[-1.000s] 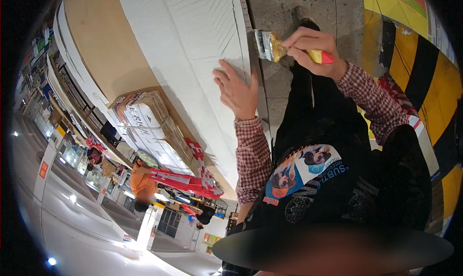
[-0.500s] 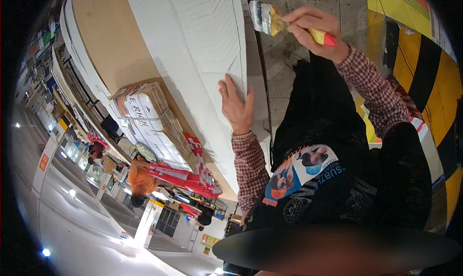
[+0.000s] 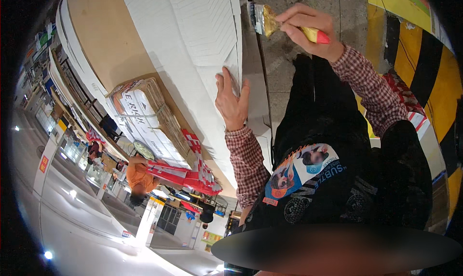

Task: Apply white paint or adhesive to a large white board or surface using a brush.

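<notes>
My right hand (image 3: 311, 27) grips a paintbrush (image 3: 270, 21) with a yellow handle, red at its end. Its wide, pale-smeared bristles point left, close to the edge of a stack of white cardboard sheets (image 3: 200, 32). The brush end appears to reach this edge; whether it touches cannot be made out. My left hand (image 3: 233, 104) lies with fingers spread on the top sheet near the same edge. Rows of faint zigzag marks run across that sheet, and a flap or crease shows by my fingertips.
A strapped bundle of printed flat cartons (image 3: 149, 121) lies on brown board (image 3: 103, 34) to the left, beside red-and-white printed pieces (image 3: 195, 172). Yellow-and-black stripes (image 3: 410, 59) mark the right side. A person in orange (image 3: 140, 174) is beyond the stack. Concrete floor (image 3: 284, 54) shows below the brush.
My right hand and the brush have shifted slightly left, toward the sheet edge. My left hand has slid a little left and away from me on the sheet.
</notes>
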A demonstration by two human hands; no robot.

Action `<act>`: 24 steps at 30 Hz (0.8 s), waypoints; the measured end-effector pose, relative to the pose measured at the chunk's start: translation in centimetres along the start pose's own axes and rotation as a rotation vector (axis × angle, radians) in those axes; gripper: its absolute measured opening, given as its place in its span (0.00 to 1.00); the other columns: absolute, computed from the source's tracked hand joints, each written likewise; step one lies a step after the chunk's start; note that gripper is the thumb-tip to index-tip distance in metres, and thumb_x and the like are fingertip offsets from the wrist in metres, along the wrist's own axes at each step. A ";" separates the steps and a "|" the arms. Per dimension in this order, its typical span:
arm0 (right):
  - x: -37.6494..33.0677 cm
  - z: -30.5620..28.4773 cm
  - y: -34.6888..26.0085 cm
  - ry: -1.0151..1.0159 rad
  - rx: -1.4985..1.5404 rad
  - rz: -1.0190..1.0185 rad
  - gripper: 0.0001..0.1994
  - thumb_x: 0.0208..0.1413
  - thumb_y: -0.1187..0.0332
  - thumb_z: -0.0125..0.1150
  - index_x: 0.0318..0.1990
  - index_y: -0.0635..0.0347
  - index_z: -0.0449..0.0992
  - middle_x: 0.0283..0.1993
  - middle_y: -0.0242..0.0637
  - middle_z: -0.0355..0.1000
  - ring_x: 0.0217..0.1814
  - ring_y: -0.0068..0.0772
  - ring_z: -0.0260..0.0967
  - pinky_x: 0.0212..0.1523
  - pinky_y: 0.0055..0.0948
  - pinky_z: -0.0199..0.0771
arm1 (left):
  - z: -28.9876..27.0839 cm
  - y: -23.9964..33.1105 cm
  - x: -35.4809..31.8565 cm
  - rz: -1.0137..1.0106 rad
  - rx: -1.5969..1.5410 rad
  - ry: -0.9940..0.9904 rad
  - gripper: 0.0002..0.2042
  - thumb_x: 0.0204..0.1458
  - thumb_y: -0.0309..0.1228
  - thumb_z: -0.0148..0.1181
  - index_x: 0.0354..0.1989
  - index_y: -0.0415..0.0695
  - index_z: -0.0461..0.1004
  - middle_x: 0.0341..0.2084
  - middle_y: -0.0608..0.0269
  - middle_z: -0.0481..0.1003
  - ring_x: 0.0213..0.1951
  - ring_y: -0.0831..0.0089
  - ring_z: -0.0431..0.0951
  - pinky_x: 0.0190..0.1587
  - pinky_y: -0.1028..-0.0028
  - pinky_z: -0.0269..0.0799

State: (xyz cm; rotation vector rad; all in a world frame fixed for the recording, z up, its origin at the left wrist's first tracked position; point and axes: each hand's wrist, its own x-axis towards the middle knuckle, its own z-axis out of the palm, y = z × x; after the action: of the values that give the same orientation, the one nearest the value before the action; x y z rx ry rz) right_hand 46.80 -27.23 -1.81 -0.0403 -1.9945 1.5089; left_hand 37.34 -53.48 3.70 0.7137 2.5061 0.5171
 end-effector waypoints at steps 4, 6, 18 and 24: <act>-2.8 1.5 -0.8 -0.048 0.007 0.074 0.04 0.54 0.75 0.59 0.34 0.67 0.76 0.37 0.38 0.73 0.31 0.24 0.71 0.30 0.21 0.73 | 1.1 0.2 -0.1 0.005 0.087 0.014 0.34 0.50 0.41 0.59 0.62 0.34 0.58 0.55 0.24 0.60 0.58 0.32 0.61 0.57 0.56 0.62; -4.0 1.9 -2.1 -0.097 0.124 0.149 0.04 0.53 0.76 0.58 0.31 0.68 0.76 0.38 0.41 0.73 0.30 0.23 0.69 0.30 0.21 0.70 | 1.9 0.1 -0.2 -0.009 0.205 0.043 0.38 0.48 0.44 0.61 0.64 0.36 0.54 0.57 0.25 0.58 0.58 0.31 0.60 0.56 0.54 0.63; -5.6 -0.3 -4.0 -0.043 0.041 0.091 0.04 0.55 0.74 0.57 0.34 0.66 0.76 0.39 0.38 0.73 0.32 0.25 0.72 0.32 0.21 0.74 | 6.5 -0.9 -6.7 -0.249 0.323 0.120 0.49 0.42 0.50 0.66 0.68 0.40 0.44 0.65 0.30 0.39 0.65 0.32 0.42 0.63 0.49 0.48; -3.1 0.6 -2.3 0.021 -0.064 -0.053 0.05 0.56 0.75 0.56 0.34 0.67 0.76 0.43 0.40 0.73 0.32 0.23 0.71 0.31 0.20 0.70 | 1.9 -2.7 -6.6 -0.051 0.144 0.040 0.34 0.51 0.43 0.58 0.62 0.34 0.57 0.58 0.33 0.60 0.63 0.44 0.56 0.60 0.61 0.59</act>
State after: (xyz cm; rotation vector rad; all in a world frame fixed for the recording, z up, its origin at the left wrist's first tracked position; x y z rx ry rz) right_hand 49.78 -29.73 -1.35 -0.0299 -2.0110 1.4060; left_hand 42.22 -58.98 3.16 0.6962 2.6116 0.3382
